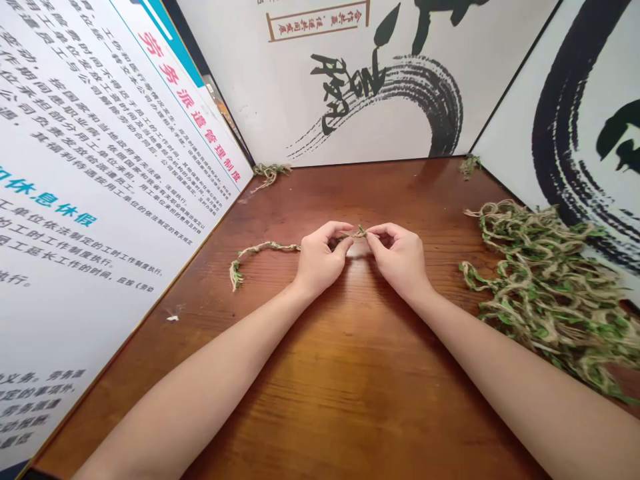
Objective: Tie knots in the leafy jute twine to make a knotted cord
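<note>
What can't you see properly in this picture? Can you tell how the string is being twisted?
Not in the head view:
- Where the twine strand goes between the left hand and right hand: their fingers hide it, so the twist can't be seen.
- The end of the twine heap: cut off by the right edge.
- The poster's full text: cut off by the left edge.

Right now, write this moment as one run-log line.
left hand | right hand | pinching green-flecked jute twine | twine heap right | wooden tabletop
</note>
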